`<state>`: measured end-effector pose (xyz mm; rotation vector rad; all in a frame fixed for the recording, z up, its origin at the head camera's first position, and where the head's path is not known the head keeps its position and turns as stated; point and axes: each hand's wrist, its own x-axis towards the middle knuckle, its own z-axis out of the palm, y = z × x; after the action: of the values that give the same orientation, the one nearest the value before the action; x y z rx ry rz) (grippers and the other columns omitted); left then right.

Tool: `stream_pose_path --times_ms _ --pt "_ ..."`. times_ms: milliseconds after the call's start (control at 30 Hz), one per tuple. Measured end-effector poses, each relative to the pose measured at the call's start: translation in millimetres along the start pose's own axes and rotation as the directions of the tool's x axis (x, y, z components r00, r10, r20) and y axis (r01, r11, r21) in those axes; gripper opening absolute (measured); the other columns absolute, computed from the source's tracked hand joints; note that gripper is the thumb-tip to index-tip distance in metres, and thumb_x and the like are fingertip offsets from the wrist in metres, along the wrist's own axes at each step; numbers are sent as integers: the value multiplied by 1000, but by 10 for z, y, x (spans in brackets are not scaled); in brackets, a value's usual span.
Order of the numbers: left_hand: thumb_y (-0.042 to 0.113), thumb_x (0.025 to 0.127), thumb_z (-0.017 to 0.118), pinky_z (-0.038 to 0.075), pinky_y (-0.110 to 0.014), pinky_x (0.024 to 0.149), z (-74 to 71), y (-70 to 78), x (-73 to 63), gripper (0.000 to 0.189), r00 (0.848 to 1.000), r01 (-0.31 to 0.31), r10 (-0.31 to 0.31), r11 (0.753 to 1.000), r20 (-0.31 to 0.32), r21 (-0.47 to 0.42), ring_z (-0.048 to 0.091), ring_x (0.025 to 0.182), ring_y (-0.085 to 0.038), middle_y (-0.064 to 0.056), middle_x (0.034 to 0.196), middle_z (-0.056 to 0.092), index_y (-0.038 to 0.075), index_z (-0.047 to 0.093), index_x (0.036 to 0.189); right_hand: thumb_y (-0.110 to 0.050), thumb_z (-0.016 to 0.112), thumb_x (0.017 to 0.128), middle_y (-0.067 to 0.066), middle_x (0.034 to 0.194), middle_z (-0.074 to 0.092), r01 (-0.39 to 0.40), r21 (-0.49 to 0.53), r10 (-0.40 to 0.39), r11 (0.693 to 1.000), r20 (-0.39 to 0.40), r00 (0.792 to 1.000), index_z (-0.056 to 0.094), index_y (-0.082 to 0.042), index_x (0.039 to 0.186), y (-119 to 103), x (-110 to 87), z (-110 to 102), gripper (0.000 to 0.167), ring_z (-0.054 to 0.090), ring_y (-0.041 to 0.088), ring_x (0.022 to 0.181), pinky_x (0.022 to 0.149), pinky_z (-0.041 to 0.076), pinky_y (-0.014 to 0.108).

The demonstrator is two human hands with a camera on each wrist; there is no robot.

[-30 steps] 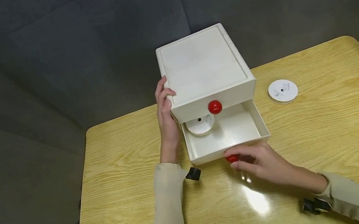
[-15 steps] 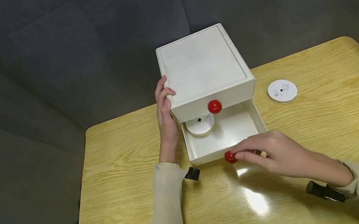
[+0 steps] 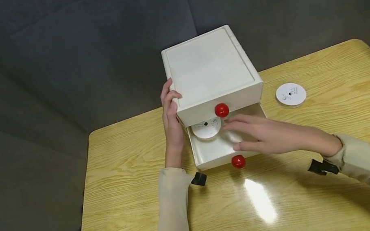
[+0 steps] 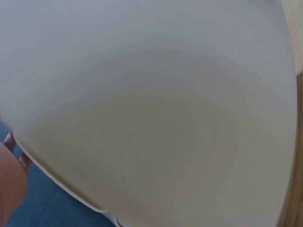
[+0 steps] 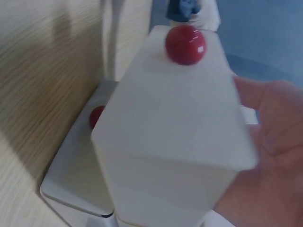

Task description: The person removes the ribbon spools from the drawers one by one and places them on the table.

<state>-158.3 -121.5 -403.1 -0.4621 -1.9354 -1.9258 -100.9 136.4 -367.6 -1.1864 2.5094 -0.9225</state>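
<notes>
A white two-drawer box (image 3: 210, 67) has red knobs, and its lower drawer (image 3: 214, 152) is pulled out. Inside it lies a flat white spool (image 3: 207, 129) with a small centre hole, partly hidden under the upper drawer front. My left hand (image 3: 172, 124) rests against the box's left side, two fingertips lapping over its top edge; the box wall fills the left wrist view. My right hand (image 3: 260, 135) is over the open drawer, fingers spread and slightly bent, fingertips just right of the spool. The lower knob (image 3: 238, 161) is free of it. The right wrist view shows the upper knob (image 5: 185, 45).
A second white spool (image 3: 290, 94) lies on the wooden table (image 3: 128, 175) to the right of the box. Dark grey cloth (image 3: 104, 55) hangs behind and left of the table. Black cameras (image 3: 199, 179) sit at both wrists.
My right hand has let go of the lower drawer's red knob and moved up and over the open drawer, towards the spool. The left hand and the box have stayed in place.
</notes>
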Motion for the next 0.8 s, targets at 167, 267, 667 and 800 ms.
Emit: stream_pose_path --times_ms 167,267,667,800 --pt "33 100 31 23 -48 120 11 -1 2 22 1000 0 0 1000 12 1 25 151 -24 -9 164 30 37 53 103 -29 63 104 17 151 50 21 -9 -20 1000 22 1000 52 -4 147 71 126 17 51 51 35 135 105 47 55" --pt "34 100 31 24 -48 120 15 -1 -2 21 1000 -1 1 1000 16 5 25 150 -24 -10 163 30 35 52 103 -28 65 102 19 148 52 35 -53 -32 998 48 998 50 -4 149 83 196 17 55 54 37 130 101 50 56" --pt "37 101 33 22 -47 120 62 -2 -16 20 1000 -19 20 1000 19 -15 25 150 -24 -11 163 30 36 53 103 -23 63 102 19 156 46 132 -155 -104 979 175 979 46 -4 154 188 398 25 58 59 38 128 103 50 50" --pt "36 101 33 22 -47 120 91 7 -17 20 1000 -22 22 1000 21 -12 25 151 -22 -10 163 30 37 53 103 -18 67 100 21 155 46 191 -161 -165 968 162 973 54 -2 147 194 344 -22 52 56 40 132 104 49 50"
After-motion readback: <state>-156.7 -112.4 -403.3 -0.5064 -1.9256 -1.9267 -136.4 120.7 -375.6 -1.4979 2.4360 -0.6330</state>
